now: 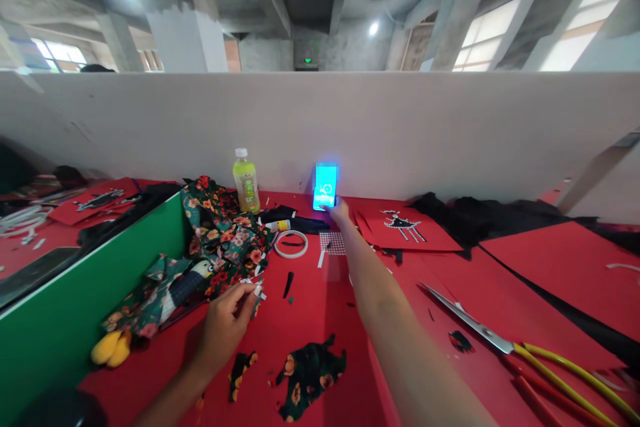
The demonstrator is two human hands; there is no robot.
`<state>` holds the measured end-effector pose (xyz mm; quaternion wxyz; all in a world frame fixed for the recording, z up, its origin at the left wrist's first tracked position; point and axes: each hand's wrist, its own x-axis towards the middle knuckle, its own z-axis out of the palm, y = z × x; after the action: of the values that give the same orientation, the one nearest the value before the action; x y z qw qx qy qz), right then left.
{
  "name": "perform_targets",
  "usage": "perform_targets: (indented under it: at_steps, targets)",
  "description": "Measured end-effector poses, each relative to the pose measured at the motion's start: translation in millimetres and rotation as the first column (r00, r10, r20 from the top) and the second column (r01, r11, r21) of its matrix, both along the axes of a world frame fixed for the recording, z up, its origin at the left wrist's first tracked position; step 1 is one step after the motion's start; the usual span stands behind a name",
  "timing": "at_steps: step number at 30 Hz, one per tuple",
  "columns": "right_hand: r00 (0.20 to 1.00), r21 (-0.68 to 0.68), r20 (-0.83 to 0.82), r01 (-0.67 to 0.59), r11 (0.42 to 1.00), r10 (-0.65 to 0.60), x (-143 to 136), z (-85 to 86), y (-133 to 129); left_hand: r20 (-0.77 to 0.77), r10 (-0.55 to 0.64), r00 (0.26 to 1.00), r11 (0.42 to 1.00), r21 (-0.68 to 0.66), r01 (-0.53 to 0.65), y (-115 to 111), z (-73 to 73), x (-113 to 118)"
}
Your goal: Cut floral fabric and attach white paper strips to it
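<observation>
Your right hand reaches across the red tabletop to the lit phone propped against the pale partition, fingers at its lower corner; whether they grip or merely touch it cannot be told. Nearer you, your left hand hovers beside the floral cloth, thumb and fingertips drawn together (the pale spot there may be a nail or a white scrap; you cannot tell which). A light, steady touch low on the phone would likely suit best, since a hard push could tip it. Your right forearm is best held high over the tape roll and loose strips, and well away from the yellow-handled scissors on its right.
</observation>
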<state>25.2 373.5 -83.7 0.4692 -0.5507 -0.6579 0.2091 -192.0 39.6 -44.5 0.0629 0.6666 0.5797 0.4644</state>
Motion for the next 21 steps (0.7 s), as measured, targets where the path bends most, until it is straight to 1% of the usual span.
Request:
perform_targets:
  at_steps: [3,7,11,15,19,21]
  targets:
    - [0.999,-0.056,-0.028,0.021,0.998,-0.022,-1,3.1,-3,-0.014,-0.003,1.0,1.0,0.018,0.003,1,-2.2,-1]
    - [0.999,-0.098,-0.031,0.037,0.994,-0.04,0,7.5,-8,-0.04,0.008,0.999,0.999,0.037,-0.006,5,-4.1,-1]
    - [0.998,-0.115,-0.036,0.055,0.992,-0.059,1,17.4,-17,-0.096,0.015,0.995,0.997,0.082,-0.007,11,-6.6,-1]
    - [0.997,-0.049,-0.03,0.073,0.996,-0.075,3,37.1,-33,-0.13,-0.004,0.992,0.993,0.12,0.019,14,-10.9,-4]
    - [0.996,0.076,0.078,0.042,0.996,-0.048,11,58.9,-57,-0.146,-0.024,0.989,0.994,0.107,0.039,15,-13.3,-7]
    - [0.989,0.134,0.142,0.022,0.991,-0.041,18,68.4,-70,-0.158,-0.043,0.987,0.996,0.067,0.054,15,-12.9,-7]
